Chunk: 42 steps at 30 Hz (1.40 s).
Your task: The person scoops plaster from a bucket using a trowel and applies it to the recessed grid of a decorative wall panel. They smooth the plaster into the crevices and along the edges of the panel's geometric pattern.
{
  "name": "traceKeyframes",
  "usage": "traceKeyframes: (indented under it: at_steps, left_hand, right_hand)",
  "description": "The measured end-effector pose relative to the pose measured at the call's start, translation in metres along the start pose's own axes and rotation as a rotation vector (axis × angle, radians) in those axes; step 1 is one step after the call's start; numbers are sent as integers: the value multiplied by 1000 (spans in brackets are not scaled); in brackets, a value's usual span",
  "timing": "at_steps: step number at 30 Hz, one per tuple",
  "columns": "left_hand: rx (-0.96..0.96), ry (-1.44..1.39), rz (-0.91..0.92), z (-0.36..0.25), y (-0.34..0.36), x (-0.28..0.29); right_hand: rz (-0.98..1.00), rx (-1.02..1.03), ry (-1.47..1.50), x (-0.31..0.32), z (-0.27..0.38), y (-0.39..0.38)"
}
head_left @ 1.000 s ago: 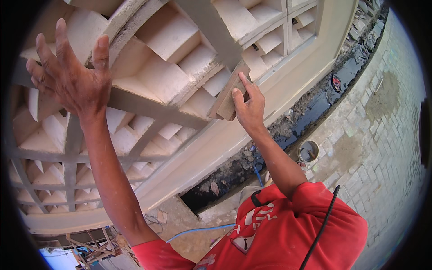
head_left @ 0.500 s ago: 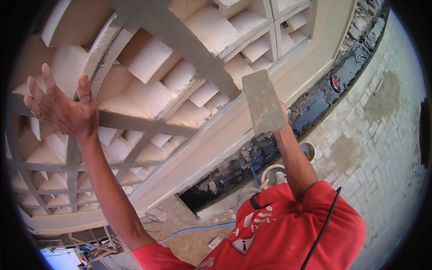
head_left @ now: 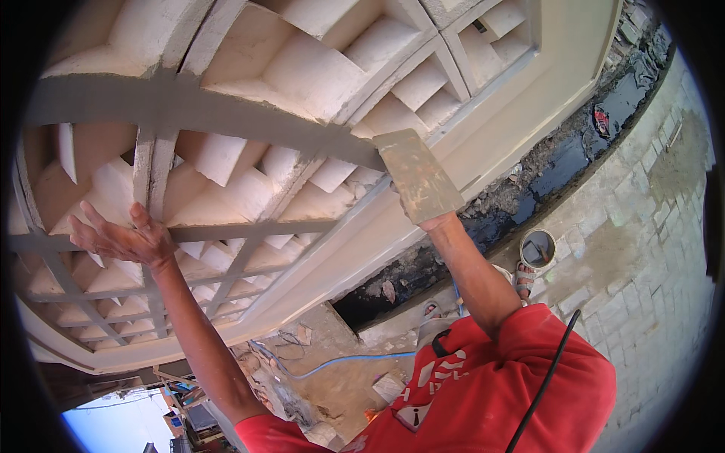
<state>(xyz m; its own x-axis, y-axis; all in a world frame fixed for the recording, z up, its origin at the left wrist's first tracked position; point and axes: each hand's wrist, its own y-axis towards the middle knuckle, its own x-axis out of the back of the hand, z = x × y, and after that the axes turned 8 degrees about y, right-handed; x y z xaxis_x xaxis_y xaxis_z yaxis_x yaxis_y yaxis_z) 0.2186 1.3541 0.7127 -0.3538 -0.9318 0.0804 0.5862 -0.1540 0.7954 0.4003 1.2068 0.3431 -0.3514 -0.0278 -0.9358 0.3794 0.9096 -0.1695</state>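
Note:
My left hand [head_left: 128,238] has its fingers spread and holds nothing. It is raised before a pale wall of openwork vent blocks [head_left: 317,75]; I cannot tell if it touches the wall. Behind a plastering trowel [head_left: 419,177], most of my right hand [head_left: 436,220] is hidden, closed round the tool's back side. The trowel is a flat rectangular plate, smeared grey-brown. Its upper left end lies against or just before a smooth grey mortar band [head_left: 249,117] that runs across the blocks.
Along the wall's foot runs a ditch [head_left: 555,177] with dark water and rubble. A bucket [head_left: 538,249] stands beside my sandalled foot [head_left: 524,281] on grey pavers [head_left: 627,264]. A blue hose [head_left: 325,370] crosses the ground on the left.
The view has shifted along the wall. In the picture, the trowel in my right hand has moved left and tilted, toward the mortar band's end. My left hand appears lower, still spread.

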Motion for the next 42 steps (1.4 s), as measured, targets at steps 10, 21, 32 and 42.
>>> traceKeyframes:
  at_steps: [10, 21, 32, 42]
  left_hand:
    - [-21, 8, 17, 1, 1, -1]
    - [-45, -23, -20, -2, 3, -1]
    - [-54, -31, -36, 0, 3, 0]
    - [11, -66, -28, 5, -4, -1]
  right_hand:
    - [16, -81, 160, -22, -18, 5]
    - [119, -70, 262, -23, -33, 6]
    - [213, -153, 288, -34, -28, -5]
    - [25, 206, -124, -6, 7, -41]
